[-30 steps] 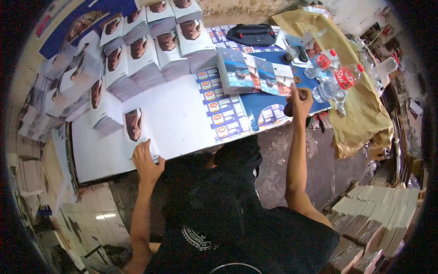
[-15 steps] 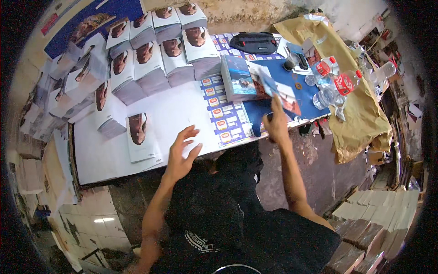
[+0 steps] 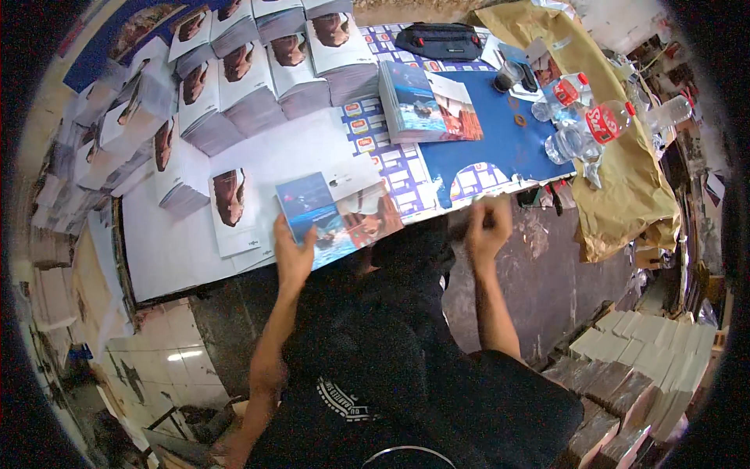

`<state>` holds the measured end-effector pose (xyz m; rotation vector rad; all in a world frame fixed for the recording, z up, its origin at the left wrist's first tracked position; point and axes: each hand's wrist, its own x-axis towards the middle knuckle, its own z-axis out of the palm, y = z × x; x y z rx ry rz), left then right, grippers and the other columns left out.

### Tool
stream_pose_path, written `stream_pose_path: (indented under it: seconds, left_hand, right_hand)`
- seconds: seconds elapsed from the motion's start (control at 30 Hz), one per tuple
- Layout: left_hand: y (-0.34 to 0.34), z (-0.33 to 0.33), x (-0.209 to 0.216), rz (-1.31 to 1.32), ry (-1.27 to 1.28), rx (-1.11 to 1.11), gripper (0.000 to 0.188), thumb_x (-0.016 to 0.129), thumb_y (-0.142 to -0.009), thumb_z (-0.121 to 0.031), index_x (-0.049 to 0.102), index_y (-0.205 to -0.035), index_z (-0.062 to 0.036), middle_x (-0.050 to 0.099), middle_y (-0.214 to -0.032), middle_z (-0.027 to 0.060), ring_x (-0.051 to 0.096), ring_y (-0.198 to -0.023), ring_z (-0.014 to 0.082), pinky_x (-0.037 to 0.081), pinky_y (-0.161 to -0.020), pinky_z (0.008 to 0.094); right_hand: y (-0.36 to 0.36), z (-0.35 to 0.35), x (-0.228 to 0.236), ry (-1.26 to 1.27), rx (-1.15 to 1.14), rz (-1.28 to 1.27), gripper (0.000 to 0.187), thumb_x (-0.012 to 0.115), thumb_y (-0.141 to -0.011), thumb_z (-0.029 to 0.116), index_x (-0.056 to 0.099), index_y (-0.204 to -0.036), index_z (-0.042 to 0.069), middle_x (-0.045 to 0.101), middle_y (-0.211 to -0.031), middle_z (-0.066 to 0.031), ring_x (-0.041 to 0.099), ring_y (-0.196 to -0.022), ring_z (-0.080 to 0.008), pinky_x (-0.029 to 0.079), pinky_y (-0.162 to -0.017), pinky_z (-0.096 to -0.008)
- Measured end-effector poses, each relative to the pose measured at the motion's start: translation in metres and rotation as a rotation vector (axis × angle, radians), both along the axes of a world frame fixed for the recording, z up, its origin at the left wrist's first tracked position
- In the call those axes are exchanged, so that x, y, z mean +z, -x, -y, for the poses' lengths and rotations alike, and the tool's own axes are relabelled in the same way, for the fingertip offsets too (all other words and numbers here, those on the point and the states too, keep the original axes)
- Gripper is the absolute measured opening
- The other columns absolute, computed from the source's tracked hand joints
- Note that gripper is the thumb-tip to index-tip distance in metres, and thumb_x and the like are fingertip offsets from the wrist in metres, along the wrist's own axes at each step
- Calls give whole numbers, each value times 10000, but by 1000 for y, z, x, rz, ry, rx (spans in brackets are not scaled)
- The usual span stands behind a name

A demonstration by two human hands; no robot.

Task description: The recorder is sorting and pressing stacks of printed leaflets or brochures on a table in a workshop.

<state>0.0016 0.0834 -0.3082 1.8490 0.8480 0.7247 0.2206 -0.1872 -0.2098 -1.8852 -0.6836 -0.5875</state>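
My left hand [image 3: 294, 254] grips the left edge of a printed cover sheet [image 3: 332, 215], its thumb on top. The sheet has a blue sea picture on one side and a reddish-brown picture on the other. It lies slanted over the table's front edge. My right hand [image 3: 490, 230] is apart from the sheet, at the front edge farther right. Its fingers are curled in and slightly blurred; whatever they may hold is hidden. A stack of matching covers [image 3: 414, 102] stands beyond, on a blue sheet [image 3: 500, 160]. Left of my left hand lies a thin white booklet [image 3: 232, 207].
Tall stacks of white booklets [image 3: 238, 90] fill the table's back left. A black waist bag [image 3: 439, 41] lies at the back. Plastic bottles [image 3: 605, 123], a dark cup [image 3: 508, 76] and brown paper [image 3: 625, 211] are at the right. Paper bundles [image 3: 633, 367] sit lower right.
The cover sheet has come from beside the stack to the left, into my left hand, which was open and bare before. My right hand has let go of it and drawn back toward the front edge.
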Motion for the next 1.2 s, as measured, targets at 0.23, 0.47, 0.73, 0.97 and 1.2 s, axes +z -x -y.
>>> stream_pose_path:
  seconds: [0.23,0.47,0.73,0.97,1.2]
  left_hand:
    - [8,-8,12,-64,81,2,630,635,-926,-23,326,-1472,25,652,-1128,191,661,-1036,234,533,-877,342]
    - [18,-5,17,22,280,-21,595,550,-919,72,360,-1475,-26,617,-1196,178,640,-1083,228,541,-887,354]
    - [14,11,24,-178,-226,-80,616,658,-809,-27,497,-1403,-22,569,-1051,190,608,-914,326,503,-769,397]
    - [-10,5,42,-286,-248,-95,560,654,-805,-33,550,-1354,14,573,-959,191,592,-864,331,487,-778,422]
    - [-18,2,40,-200,47,-44,567,680,-858,-83,507,-1370,88,627,-1170,232,698,-849,254,570,-772,327]
  right_hand:
    - [-122,-32,-31,218,52,31,219,676,-893,64,603,-1090,4,575,-1111,-191,568,-1009,-353,469,-872,-435]
    - [-79,-25,1,127,-149,195,289,701,-917,131,626,-1156,-12,636,-1110,-170,630,-986,-264,508,-838,-364]
    - [50,-6,-58,-11,576,-1490,628,432,-1044,484,601,-1261,-81,682,-1143,-169,662,-990,-198,519,-847,-306]
    - [18,-63,-75,-354,680,-1518,528,410,-1069,365,510,-1383,-47,653,-1212,-124,632,-1043,-174,497,-916,-325]
    - [24,-136,-68,101,759,-779,464,546,-1030,276,529,-1393,-12,595,-1355,-207,566,-1247,-262,412,-1060,-341]
